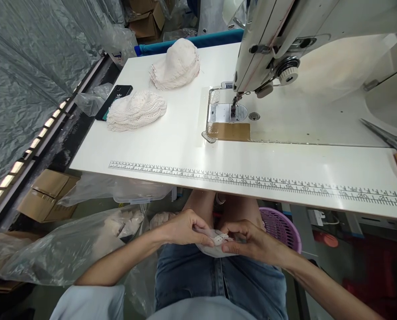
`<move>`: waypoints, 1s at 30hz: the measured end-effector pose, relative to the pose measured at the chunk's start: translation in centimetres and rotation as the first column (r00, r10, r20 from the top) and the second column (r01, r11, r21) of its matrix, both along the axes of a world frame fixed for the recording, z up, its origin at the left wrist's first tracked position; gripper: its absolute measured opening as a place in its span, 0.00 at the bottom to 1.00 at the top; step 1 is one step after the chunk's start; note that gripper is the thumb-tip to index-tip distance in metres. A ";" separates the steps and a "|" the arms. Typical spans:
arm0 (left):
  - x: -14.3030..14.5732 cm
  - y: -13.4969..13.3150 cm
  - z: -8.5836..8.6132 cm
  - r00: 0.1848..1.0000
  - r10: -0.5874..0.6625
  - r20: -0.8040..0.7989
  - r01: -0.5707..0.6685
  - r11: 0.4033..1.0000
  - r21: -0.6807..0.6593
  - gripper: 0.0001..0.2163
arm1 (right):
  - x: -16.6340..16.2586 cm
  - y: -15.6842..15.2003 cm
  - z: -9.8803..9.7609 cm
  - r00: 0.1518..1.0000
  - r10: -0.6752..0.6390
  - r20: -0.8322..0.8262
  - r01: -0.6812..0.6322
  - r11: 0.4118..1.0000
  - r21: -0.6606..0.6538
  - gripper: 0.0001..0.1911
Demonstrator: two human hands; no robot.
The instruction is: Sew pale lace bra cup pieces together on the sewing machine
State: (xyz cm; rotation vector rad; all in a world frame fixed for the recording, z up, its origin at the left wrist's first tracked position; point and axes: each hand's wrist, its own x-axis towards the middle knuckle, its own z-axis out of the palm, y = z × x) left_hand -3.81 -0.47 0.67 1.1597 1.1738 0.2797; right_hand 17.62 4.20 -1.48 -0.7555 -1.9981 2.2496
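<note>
Over my lap, a piece of white lace-edged fabric (pixel 214 250) is stretched between both hands. My left hand (pixel 188 229) pinches its left side between thumb and fingers. On the other side my right hand (pixel 246 240) grips the fabric with thumb and fingertips near the lace. The cloth's lower part drapes toward my denim shorts; its full shape is partly hidden by my fingers. Above, on the white table, lie a stack of cream lace pieces (pixel 136 111) and a pile of cream cup-shaped fabric pieces (pixel 176 64).
A sewing machine (pixel 268 53) stands on the table, its needle over a metal plate (pixel 219 113). Scissors (pixel 393 140) lie at the right. A printed ruler (pixel 251 180) runs along the front edge. Below are a purple basket (pixel 281 229), plastic bags (pixel 74 249) and a cardboard box (pixel 46 195).
</note>
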 end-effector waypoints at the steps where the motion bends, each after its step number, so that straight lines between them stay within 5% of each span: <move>1: 0.0 0.0 0.0 1.000 -0.003 0.000 0.003 1.000 0.002 0.11 | 0.0 0.0 -0.1 1.000 -0.008 -0.003 0.008 1.000 -0.021 0.13; 14: 0.0 -0.2 0.3 0.997 -0.005 -0.076 0.007 1.000 0.028 0.14 | -0.2 -0.2 -1.1 0.998 -0.059 0.014 0.060 0.989 -0.132 0.14; 30: -0.1 -0.8 -0.1 0.996 0.029 -0.090 -0.024 0.998 0.049 0.13 | -0.6 -0.6 -0.3 0.991 -0.124 0.050 0.124 0.992 -0.005 0.16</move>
